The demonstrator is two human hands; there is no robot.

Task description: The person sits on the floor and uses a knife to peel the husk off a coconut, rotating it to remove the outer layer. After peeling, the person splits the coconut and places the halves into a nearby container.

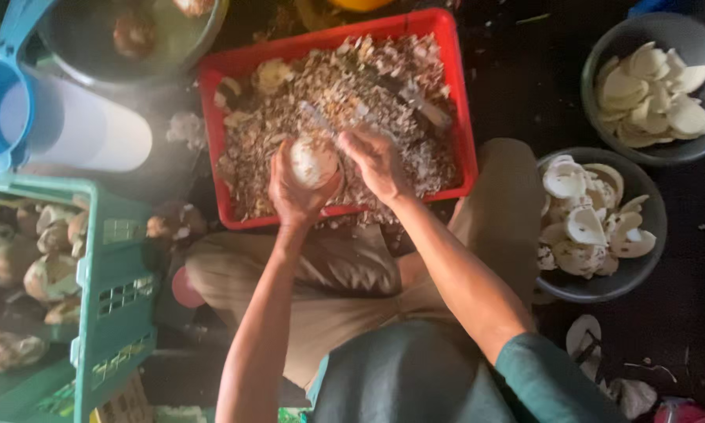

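Cupping a round, pale, peeled coconut kernel (313, 162), the left hand (296, 190) wraps it from below, fingers curled up its left side and thumb pressed against its right, so the kernel sits in the palm with its white top showing above the fingertips. Just at three o'clock of the kernel, the right hand (377, 163) has its fingers pressed together around the handle of a thin metal blade (318, 119), which runs off toward eleven o'clock over the kernel's top; whether the edge touches the kernel cannot be told. Both hands hang over the near edge of a red rectangular plastic crate (456, 94) heaped with brown and white shavings (344, 86). At three o'clock lies a dark round bowl of white kernel pieces (648, 258), and another such bowl (595, 55) sits at one o'clock. At nine o'clock stands a green slotted plastic crate (117, 290) of brown unpeeled kernels (50, 274), with a blue plastic jug (0, 102) at ten o'clock.
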